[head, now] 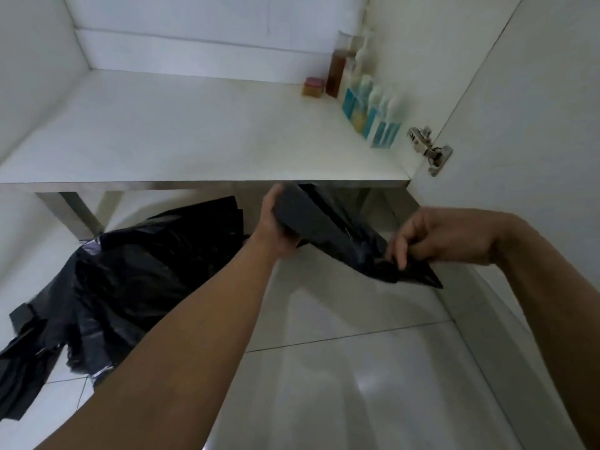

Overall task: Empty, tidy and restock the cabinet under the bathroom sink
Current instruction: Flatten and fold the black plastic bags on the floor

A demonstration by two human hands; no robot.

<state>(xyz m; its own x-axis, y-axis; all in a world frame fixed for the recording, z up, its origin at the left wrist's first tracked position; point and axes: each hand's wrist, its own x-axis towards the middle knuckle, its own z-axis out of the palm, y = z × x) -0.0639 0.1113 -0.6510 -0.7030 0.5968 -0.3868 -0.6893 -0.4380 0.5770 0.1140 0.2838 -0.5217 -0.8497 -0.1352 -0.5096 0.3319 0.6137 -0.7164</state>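
Observation:
A black plastic bag (328,222) is stretched between my two hands just below the front edge of the white cabinet floor (181,131). My left hand (276,228) grips its upper folded end. My right hand (438,237) pinches the crumpled lower end to the right. A larger black plastic bag (130,274) lies heaped on the tiled floor to the left, partly behind my left forearm. Several small bottles (370,108) with blue labels stand in a row along the cabinet's right wall, with a tall amber bottle (336,73) and a small pink-lidded jar (313,87) behind them.
The cabinet door (519,141) stands open on the right, hung on a metal hinge (428,149). A metal leg (81,212) supports the cabinet at the lower left. Glossy white floor tiles (357,368) stretch below.

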